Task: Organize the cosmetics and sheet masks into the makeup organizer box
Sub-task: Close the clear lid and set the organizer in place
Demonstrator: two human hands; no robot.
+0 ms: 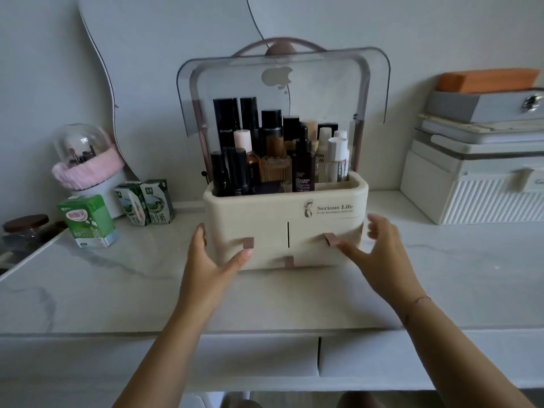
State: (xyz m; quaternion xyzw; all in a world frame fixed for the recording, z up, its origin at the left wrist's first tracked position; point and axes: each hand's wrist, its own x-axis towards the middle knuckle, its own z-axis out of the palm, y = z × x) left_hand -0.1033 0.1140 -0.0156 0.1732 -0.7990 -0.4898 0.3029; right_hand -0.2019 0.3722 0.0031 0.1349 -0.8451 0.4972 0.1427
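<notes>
A cream makeup organizer box [265,207] stands in the middle of the marble counter, its clear lid [282,83] flipped up. Several cosmetic bottles and tubes [276,154] stand upright in its top compartment. Its front drawers with pink-brown tabs look pushed in. My left hand [213,257] is spread against the box's lower left corner, thumb on the front. My right hand [374,254] is spread at the lower right corner, fingertips near a drawer tab. Neither hand holds anything. No sheet masks are visible.
Three green milk cartons [88,220] and a domed brush holder with a pink band [85,163] stand at the left. A dark-lidded jar [25,228] sits at the far left. White ribbed boxes [482,184] with grey and orange boxes stacked on top fill the right. A curved mirror leans behind.
</notes>
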